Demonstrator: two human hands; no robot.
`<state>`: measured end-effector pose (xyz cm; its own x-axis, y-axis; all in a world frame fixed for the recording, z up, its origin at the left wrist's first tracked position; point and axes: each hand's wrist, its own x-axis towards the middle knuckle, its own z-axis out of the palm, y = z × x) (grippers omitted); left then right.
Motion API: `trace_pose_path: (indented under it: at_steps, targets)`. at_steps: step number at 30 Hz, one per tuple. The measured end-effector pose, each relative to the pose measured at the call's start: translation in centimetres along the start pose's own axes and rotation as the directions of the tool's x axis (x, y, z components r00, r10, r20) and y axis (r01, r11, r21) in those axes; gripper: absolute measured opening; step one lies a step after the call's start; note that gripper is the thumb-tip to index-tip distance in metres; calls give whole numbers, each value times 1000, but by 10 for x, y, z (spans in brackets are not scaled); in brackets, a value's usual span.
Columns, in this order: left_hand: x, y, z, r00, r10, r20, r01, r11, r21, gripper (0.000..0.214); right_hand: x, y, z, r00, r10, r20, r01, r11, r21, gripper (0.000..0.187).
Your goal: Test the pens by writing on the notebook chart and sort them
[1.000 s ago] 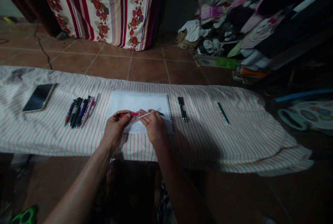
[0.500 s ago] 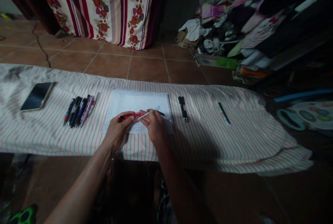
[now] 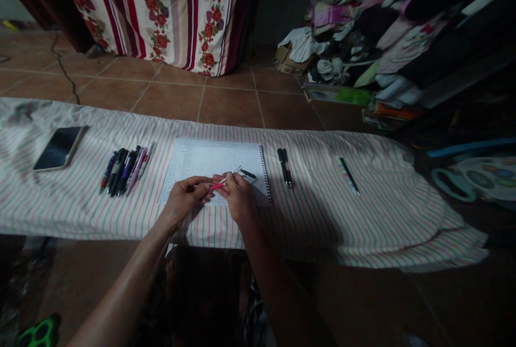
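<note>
Over the near edge of a spiral notebook (image 3: pixel 209 161), my left hand (image 3: pixel 183 199) is closed round a red pen barrel (image 3: pixel 216 186). Only the barrel's right end shows past the fingers. My right hand (image 3: pixel 238 195) pinches a thin white refill (image 3: pixel 230 174) whose tip slants up to the right; its lower end meets the barrel's opening. A small black pen part (image 3: pixel 248 174) lies on the page just beyond my right fingers. Both hands touch each other above the striped cloth (image 3: pixel 306 202).
A row of several pens (image 3: pixel 124 169) lies left of the notebook and a phone (image 3: pixel 59 148) farther left. Two black pens (image 3: pixel 284 167) and another pen (image 3: pixel 348 176) lie to the right. Tiled floor, a floral curtain (image 3: pixel 161 8) and a heap of clothes (image 3: pixel 363 29) are behind.
My left hand has slid the red barrel to the right, so the hands now meet. The white refill has gone further toward the barrel and sticks out less.
</note>
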<state>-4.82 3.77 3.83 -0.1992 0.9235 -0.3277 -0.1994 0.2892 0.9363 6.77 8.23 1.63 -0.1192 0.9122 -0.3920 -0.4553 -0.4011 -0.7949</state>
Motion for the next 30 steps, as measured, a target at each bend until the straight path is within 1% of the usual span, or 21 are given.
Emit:
trace_pose_path:
  at_steps: [4,8,12,15,17,20,23,26,30]
  targets:
    - [-1,0,1,1000,-19,9,18,997,74,31,1,2,-1,1000,5,-4,-5,1000,-19,12]
    - [0,-3,0,999,20,31,-25,983,180,32,2,3,-2,1000,-19,-6,19,1000,-1,12]
    - [2,-8,-3,988,128,85,-148,940,306,31,2,5,-2,999,-34,-6,34,999,-16,11]
    - [3,-12,-4,960,250,125,-279,865,416,29,1,6,-2,999,-49,0,49,998,-45,10]
    - [3,-14,-4,942,304,145,-336,822,459,30,1,6,-2,999,-42,-13,41,998,-55,10]
    - [3,-15,-4,935,322,150,-354,814,460,30,1,5,-1,999,-32,-9,32,999,-15,10]
    - [3,-15,-3,941,308,138,-337,839,428,32,1,4,-1,999,-36,-1,36,999,18,10]
    - [3,-15,-2,946,299,120,-322,860,396,34,1,2,0,999,-51,-9,51,999,10,11]
    - [2,-16,1,949,288,125,-314,876,366,35,0,-1,0,998,-65,-20,66,997,29,11]
